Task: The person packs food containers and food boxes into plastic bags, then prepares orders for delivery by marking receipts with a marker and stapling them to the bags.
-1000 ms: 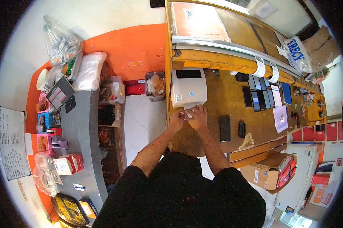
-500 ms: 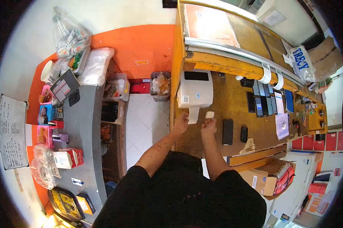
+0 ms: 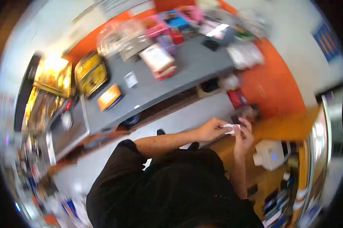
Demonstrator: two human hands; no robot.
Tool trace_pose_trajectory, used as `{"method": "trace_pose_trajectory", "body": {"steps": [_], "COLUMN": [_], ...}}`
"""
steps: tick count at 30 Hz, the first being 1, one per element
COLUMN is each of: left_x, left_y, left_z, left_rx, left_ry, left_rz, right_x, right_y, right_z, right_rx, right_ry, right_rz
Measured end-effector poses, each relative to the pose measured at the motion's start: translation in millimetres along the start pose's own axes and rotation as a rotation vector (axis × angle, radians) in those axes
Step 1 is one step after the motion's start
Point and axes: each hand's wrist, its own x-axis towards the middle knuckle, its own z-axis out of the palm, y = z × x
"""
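Note:
My left hand [image 3: 214, 130] is closed, thumb and fingers pinching one end of a small white paper piece [image 3: 230, 128]. Close beside it, my right hand [image 3: 244, 136] pinches the other end, its fingers bent around it. Both hands are in front of my body, above the gap between the grey counter [image 3: 194, 72] and the wooden desk [image 3: 266, 182]. The white printer [image 3: 271, 155] sits on the desk, to the right of my right hand. Motion blurs the paper's details.
On the grey counter are a white and red box [image 3: 158, 60], an orange box [image 3: 110, 98], a black and yellow tray [image 3: 91, 74], plastic bags [image 3: 245, 55] and pink and blue baskets [image 3: 175, 21]. Several phones [image 3: 274, 205] lie on the desk at the lower right.
The view has swung toward the grey counter. My hands have left the printer and come together. The white piece from my right hand is now between both hands.

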Motion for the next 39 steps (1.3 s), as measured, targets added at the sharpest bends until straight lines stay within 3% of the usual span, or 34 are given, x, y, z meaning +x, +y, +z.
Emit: {"method": "trace_pose_trajectory", "body": {"steps": [1,3,4,6,7,9,10,11,14,15,17,19,25,30,33,35,36,39], "left_x": [-23.5,-68.0,-93.3,-159.6,-198.2,-273.8,-304.6,-329.8,-381.1,-388.2,-396.3,-393.1,-387.6,-387.1,-386.4,-385.9,-386.5,-387.1], "left_y": [2.2,3.5,1.5,-27.4,-26.2,-101.3,-112.7,-120.0,-157.8,-167.3,-185.4,-190.3,-192.4,-189.4,-194.1,-196.0,-195.6,-194.1], "left_z": [-25.1,-69.0,-93.2,-154.1,-195.4,-275.5,-312.7,-345.8,-429.2,-449.7,-476.2,-483.9,-466.0,-470.1,-470.0,-470.9,-471.5,-472.0], "left_rx": [0.001,-0.331,-0.465,-0.209,0.091,0.827,0.991,1.145,1.327,1.313,1.351,1.2,1.169,1.107,1.098,1.099,1.088,1.07], "left_ry": [0.096,0.095,0.164,0.391,0.471,0.84,0.882,0.911,0.752,0.746,0.575,0.526,0.885,0.909,0.908,0.914,0.902,0.883], "left_rz": [-0.006,0.119,-0.02,-0.099,-0.194,-0.25,-0.44,-0.637,-0.754,-0.751,-0.497,-0.454,-0.303,-0.284,-0.302,-0.303,-0.31,-0.317], "right_x": [9.7,27.5,40.9,58.7,65.3,70.0,69.4,65.9,49.5,38.6,15.3,-0.3,-28.2,-27.4,-24.4,-28.2,-32.4,-27.7], "right_y": [-2.9,-7.6,-16.4,-30.7,-33.8,-39.1,-32.0,-18.1,51.8,68.3,94.8,114.2,138.8,146.5,131.7,109.6,113.6,127.4], "right_z": [29.2,98.6,128.2,194.9,233.1,312.2,353.7,394.4,502.6,533.8,581.5,608.6,649.4,658.9,652.6,650.2,649.2,644.6], "right_rx": [-0.067,0.254,0.261,0.583,0.58,0.491,0.459,0.42,0.173,0.07,-0.001,-0.073,-0.166,-0.297,-0.377,-0.322,-0.164,-0.169], "right_ry": [-0.05,-0.038,-0.09,-0.045,-0.073,-0.33,-0.383,-0.432,-0.761,-0.835,-0.815,-0.793,-0.619,-0.533,-0.601,-0.638,-0.643,-0.712], "right_rz": [-0.187,-0.104,-0.104,0.055,0.056,0.044,0.142,0.242,0.381,0.461,0.629,0.697,0.696,0.741,0.794,0.937,0.949,0.931]}}
